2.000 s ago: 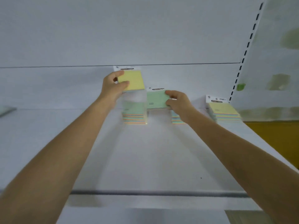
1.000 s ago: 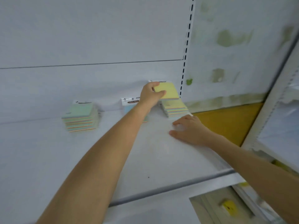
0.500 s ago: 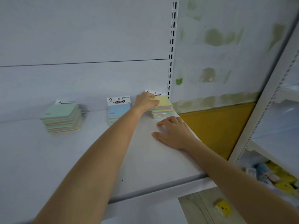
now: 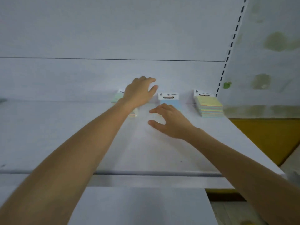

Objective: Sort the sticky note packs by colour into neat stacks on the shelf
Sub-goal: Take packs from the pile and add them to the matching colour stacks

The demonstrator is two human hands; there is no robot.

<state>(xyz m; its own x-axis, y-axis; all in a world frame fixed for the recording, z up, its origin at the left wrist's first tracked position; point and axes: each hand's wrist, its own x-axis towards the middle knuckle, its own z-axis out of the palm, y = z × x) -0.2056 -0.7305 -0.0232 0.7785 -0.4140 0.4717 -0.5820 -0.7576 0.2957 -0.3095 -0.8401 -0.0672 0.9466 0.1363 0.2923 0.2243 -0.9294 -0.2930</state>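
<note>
Three stacks of sticky note packs stand along the back of the white shelf (image 4: 162,153). The green-topped stack (image 4: 116,97) is mostly hidden behind my left hand (image 4: 139,93), which hovers above it with relaxed fingers and holds nothing. The blue-topped stack (image 4: 172,101) sits in the middle, partly covered by my right hand (image 4: 170,120), whose spread fingers hold nothing. The yellow-topped stack (image 4: 209,106) stands free at the right end of the shelf.
A slotted upright (image 4: 230,46) marks the shelf's right end, with a stained wall (image 4: 267,62) and an orange panel (image 4: 267,137) beyond. A lower white shelf (image 4: 142,207) juts out beneath the front edge.
My left hand let go of the yellow pack on the right stack and swung left over the green stack. My right hand lifted off the shelf and moved to the blue stack. The view turned left.
</note>
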